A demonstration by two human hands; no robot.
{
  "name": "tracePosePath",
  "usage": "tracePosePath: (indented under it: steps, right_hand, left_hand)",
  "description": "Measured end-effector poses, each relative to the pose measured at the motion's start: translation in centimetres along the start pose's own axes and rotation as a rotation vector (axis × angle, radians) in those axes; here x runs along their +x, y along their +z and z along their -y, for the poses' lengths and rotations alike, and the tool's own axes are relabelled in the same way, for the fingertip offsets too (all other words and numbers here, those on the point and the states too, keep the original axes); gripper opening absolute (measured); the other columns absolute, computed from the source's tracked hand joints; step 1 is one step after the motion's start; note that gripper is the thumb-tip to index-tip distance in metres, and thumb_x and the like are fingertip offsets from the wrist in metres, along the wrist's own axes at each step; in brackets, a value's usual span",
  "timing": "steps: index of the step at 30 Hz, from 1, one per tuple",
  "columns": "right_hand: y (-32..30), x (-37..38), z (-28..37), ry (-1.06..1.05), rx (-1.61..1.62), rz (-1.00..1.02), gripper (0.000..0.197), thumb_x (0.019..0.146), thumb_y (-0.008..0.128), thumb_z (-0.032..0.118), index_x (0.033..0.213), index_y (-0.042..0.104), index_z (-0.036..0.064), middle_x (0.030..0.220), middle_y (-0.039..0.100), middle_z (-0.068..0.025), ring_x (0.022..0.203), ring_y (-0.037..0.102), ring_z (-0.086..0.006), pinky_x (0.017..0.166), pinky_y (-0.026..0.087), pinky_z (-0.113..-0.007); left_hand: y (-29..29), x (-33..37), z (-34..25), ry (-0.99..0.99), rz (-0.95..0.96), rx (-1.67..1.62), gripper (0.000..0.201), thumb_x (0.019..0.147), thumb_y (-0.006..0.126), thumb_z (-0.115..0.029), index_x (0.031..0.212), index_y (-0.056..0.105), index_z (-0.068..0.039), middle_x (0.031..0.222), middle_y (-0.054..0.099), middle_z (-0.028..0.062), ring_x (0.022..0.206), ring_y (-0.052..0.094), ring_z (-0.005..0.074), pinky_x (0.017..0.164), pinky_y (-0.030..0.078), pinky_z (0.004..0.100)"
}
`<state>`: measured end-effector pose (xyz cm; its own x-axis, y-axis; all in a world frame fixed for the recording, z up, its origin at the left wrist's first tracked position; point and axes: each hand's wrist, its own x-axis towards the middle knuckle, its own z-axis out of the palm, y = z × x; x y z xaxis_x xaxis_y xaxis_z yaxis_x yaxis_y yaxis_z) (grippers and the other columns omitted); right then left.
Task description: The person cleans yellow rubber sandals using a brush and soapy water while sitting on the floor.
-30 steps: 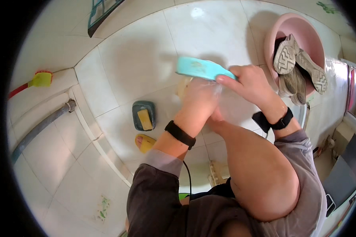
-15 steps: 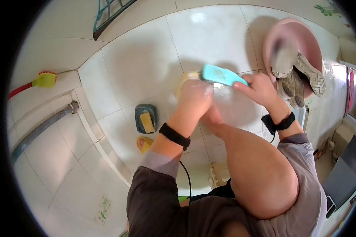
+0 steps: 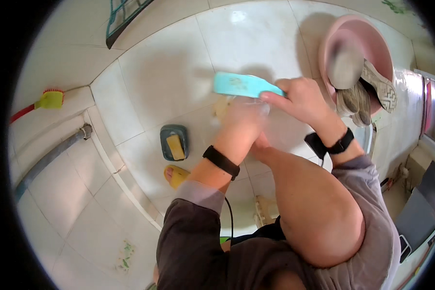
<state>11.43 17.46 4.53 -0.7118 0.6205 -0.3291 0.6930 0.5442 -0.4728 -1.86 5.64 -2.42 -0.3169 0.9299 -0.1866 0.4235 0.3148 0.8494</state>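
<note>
My right hand [image 3: 302, 99] is wrapped round the handle end of a turquoise scrubbing brush [image 3: 239, 84], its flat back facing up and its bristles hidden. Just below the brush, my left hand [image 3: 246, 116] is smeared by motion but looks closed. A whitish, wet-looking thing shows at its fingers; its kind cannot be made out. Something pale yellow [image 3: 222, 107] lies beside that hand, partly covered. My bent leg [image 3: 319, 208] comes in below, the foot mostly behind the left hand.
A dark dish [image 3: 166, 150] holding a yellow soap bar [image 3: 176, 147] sits on the tiled floor at left, near a yellow slipper [image 3: 179, 177] on my other foot. At right, a pink basin [image 3: 333, 36] holds several dirty shoes [image 3: 379, 87]. A red-handled brush [image 3: 50, 100] lies far left.
The turquoise brush has moved left with my right hand and now lies over the fingertip side of my left hand. My left hand has shifted slightly right. The view has shifted a little.
</note>
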Motion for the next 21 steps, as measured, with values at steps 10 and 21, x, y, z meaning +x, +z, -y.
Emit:
tracePosePath:
  steps: [10, 21]
  right_hand:
    - [0.4, 1.3, -0.1, -0.027, 0.020, -0.002, 0.060, 0.084, 0.056, 0.063, 0.071, 0.068, 0.0063, 0.059, 0.059, -0.0190, 0.060, 0.061, -0.0387, 0.057, 0.047, -0.046]
    - [0.8, 1.1, 0.3, -0.056, -0.065, 0.061, 0.049, 0.084, 0.063, 0.053, 0.076, 0.069, 0.0045, 0.059, 0.057, -0.0153, 0.057, 0.057, -0.0349, 0.055, 0.044, -0.042]
  left_hand:
    - [-1.5, 0.6, -0.8, 0.062, 0.028, 0.153, 0.015, 0.080, 0.055, -0.010, 0.080, 0.068, -0.004, 0.085, 0.068, 0.0187, 0.081, 0.066, 0.0335, 0.071, 0.052, 0.0431]
    - [-1.7, 0.0, -0.6, -0.141, 0.091, -0.071, 0.020, 0.083, 0.052, -0.012, 0.093, 0.068, -0.005, 0.091, 0.068, 0.0171, 0.087, 0.065, 0.0346, 0.073, 0.052, 0.0421]
